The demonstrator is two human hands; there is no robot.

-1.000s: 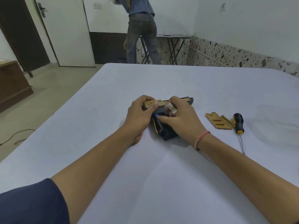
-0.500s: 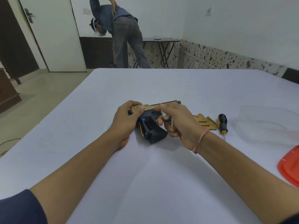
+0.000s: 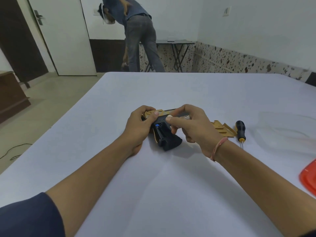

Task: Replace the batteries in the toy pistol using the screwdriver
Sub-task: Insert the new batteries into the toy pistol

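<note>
I'm pulling my right hand (image 3: 195, 127) back toward one o'clock, pinching a battery (image 3: 181, 117). My left hand (image 3: 140, 125) is gripping the pistol (image 3: 169, 141), so I judge loading is coming next.

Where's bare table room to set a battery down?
Free: the table beyond the toy pistol, the stretch left of the left hand, and the patch between the forearms. Crowded: right of the right hand, which pinches a battery, lie the gold cover, screwdriver and red object.
</note>
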